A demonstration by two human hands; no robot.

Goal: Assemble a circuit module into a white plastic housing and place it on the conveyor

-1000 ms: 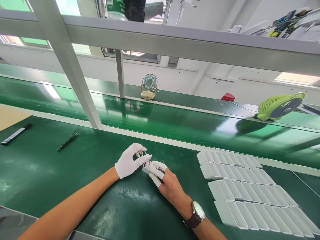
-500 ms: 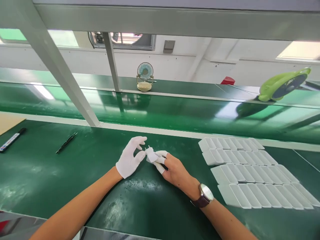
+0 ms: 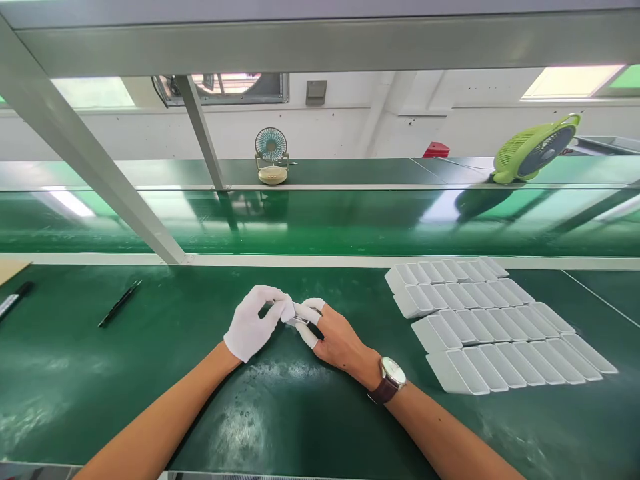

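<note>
Between my hands, above the green tabletop (image 3: 190, 373), is a small white part (image 3: 289, 312) whose exact kind I cannot make out. My left hand (image 3: 256, 321), in a white glove, pinches its left side with thumb and forefinger. White finger cots cover the fingertips of my right hand (image 3: 336, 335), which grips the part from the right; a wristwatch (image 3: 393, 373) is on that wrist. The fingers hide much of the part. To the right of my hands lie rows of white, narrow, open trays (image 3: 505, 327).
A black pen-like tool (image 3: 120, 303) and a marker (image 3: 15, 300) lie at the left, near a tan sheet (image 3: 11, 269). Behind a white rail runs a shiny green belt (image 3: 320, 223). Beyond it stand a small fan (image 3: 271, 155) and a green fan (image 3: 535, 150). A slanted metal post (image 3: 110, 173) rises at left.
My left thumb and forefinger have closed on the white part, which has turned in my right fingers. The whole view has levelled and shifted slightly.
</note>
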